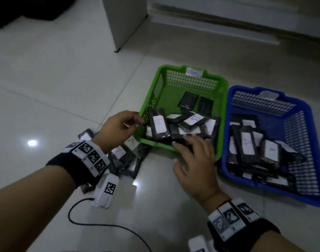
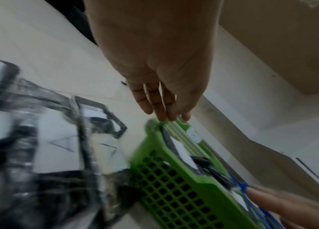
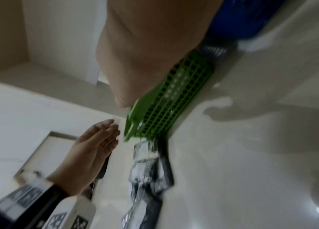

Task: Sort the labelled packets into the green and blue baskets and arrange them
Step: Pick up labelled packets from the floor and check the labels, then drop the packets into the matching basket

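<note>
The green basket [image 1: 188,82] sits mid-floor with several black packets [image 1: 158,123] bearing white labels, heaped toward its near side. Right beside it, the blue basket [image 1: 299,148] holds several more labelled packets [image 1: 246,142]. A loose pile of packets [image 1: 124,157] lies on the floor by the green basket's near left corner. My left hand [image 1: 122,124] hovers at the basket's left wall, fingers straight, tips touching the rim [image 2: 160,119], holding nothing. My right hand [image 1: 193,153] reaches over the near rim, its spread fingers resting on the packets inside.
A white cabinet [image 1: 126,20] stands at the back, with a wall base running to its right. A black cable [image 1: 101,224] loops over the tiles near my left forearm. A white device [image 1: 197,244] lies at the bottom edge.
</note>
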The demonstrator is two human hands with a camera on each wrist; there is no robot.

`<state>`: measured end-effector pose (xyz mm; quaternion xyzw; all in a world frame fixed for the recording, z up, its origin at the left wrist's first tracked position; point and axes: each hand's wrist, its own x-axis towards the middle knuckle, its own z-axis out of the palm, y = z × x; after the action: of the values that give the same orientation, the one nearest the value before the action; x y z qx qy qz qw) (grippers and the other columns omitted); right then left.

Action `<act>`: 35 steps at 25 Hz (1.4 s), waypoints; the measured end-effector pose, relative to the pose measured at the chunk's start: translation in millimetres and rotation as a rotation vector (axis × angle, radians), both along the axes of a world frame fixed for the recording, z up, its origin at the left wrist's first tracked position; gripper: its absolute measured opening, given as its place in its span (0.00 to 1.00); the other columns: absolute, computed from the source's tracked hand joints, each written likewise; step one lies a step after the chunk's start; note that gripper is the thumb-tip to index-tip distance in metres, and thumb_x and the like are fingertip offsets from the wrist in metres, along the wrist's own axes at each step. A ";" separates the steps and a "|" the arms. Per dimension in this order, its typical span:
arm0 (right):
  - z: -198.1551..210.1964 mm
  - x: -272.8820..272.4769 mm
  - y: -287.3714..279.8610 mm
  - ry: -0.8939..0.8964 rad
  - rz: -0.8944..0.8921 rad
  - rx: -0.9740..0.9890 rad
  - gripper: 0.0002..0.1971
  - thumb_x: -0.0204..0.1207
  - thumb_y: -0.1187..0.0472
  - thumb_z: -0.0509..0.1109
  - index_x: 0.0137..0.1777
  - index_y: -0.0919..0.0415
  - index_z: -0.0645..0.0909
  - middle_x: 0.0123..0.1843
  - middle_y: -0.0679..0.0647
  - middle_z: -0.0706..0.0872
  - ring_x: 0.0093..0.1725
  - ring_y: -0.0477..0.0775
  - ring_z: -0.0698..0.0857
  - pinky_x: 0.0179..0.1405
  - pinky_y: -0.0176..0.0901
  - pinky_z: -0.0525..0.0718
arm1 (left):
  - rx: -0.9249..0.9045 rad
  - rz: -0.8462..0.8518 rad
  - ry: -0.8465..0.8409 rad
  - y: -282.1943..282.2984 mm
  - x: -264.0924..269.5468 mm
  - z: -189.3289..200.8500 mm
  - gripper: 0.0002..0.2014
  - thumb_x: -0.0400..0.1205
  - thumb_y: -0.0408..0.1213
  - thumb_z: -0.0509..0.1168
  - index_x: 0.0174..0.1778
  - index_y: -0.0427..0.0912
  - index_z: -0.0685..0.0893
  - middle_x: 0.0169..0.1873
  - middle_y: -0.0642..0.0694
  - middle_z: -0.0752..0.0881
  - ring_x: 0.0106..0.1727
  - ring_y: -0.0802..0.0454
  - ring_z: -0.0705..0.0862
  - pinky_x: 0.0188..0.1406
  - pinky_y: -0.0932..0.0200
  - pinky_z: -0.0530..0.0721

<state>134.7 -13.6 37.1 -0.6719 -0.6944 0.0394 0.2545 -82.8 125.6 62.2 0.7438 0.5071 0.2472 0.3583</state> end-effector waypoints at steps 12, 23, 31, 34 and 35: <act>-20.9 -102.9 25.1 0.103 0.090 -0.554 0.23 0.82 0.61 0.60 0.77 0.54 0.67 0.79 0.55 0.63 0.76 0.58 0.68 0.75 0.46 0.69 | -0.181 0.284 0.413 -43.2 -81.9 -47.4 0.37 0.74 0.47 0.73 0.77 0.44 0.66 0.71 0.41 0.72 0.70 0.42 0.74 0.69 0.49 0.75; -44.4 -132.9 55.9 0.653 -0.393 -0.592 0.22 0.76 0.60 0.70 0.70 0.60 0.74 0.68 0.62 0.72 0.67 0.64 0.76 0.69 0.51 0.77 | -0.353 0.412 0.232 -56.2 -73.3 -53.7 0.26 0.70 0.41 0.76 0.65 0.46 0.78 0.54 0.44 0.82 0.51 0.49 0.84 0.50 0.55 0.85; -24.5 -124.5 43.4 1.007 -0.233 -0.687 0.10 0.75 0.60 0.71 0.55 0.51 0.80 0.52 0.50 0.88 0.50 0.50 0.88 0.55 0.53 0.88 | -0.555 0.624 -0.548 -56.7 -75.3 -19.4 0.12 0.81 0.31 0.64 0.60 0.43 0.81 0.46 0.41 0.85 0.37 0.50 0.85 0.28 0.58 0.85; 0.2 -109.9 41.1 1.118 -0.233 -0.525 0.09 0.75 0.60 0.72 0.52 0.51 0.78 0.48 0.49 0.88 0.47 0.50 0.89 0.48 0.47 0.90 | -0.478 0.620 -0.641 -45.9 -52.9 -8.4 0.15 0.81 0.36 0.67 0.61 0.48 0.73 0.43 0.45 0.84 0.33 0.52 0.81 0.26 0.58 0.81; 8.8 -102.2 42.3 1.156 -0.244 -0.464 0.08 0.75 0.61 0.72 0.52 0.52 0.78 0.47 0.50 0.88 0.46 0.51 0.89 0.44 0.42 0.89 | -0.453 0.586 -0.659 -40.4 -39.7 -4.0 0.15 0.80 0.37 0.68 0.59 0.48 0.71 0.42 0.44 0.84 0.34 0.51 0.80 0.28 0.58 0.81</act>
<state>32.5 28.7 45.9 -0.6542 -0.3364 0.5162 0.4387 -122.5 85.2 58.1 0.3557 0.5957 0.4433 0.5676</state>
